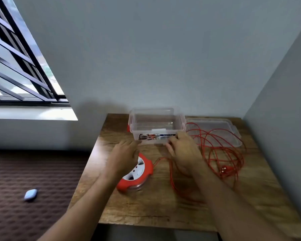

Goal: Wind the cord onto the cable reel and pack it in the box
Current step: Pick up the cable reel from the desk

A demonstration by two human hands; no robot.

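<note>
A red and white cable reel (137, 174) lies flat on the wooden table (146, 206). Its red cord (221, 150) runs off to the right and sprawls in loose loops, with the red plug (222, 169) among them. A clear plastic box (156, 126) with a printed label stands open at the back of the table. My left hand (123, 157) hovers over the reel's far edge with fingers apart. My right hand (182, 150) hangs just in front of the box, fingers loosely curled, holding nothing that I can see. Both hands are blurred.
The box's clear lid (215, 131) lies to the right of the box, partly under the cord loops. Walls close the table in at the back and right. A brown bed (24, 188) with a small pale blue object (30, 194) lies to the left, below a barred window (16, 66).
</note>
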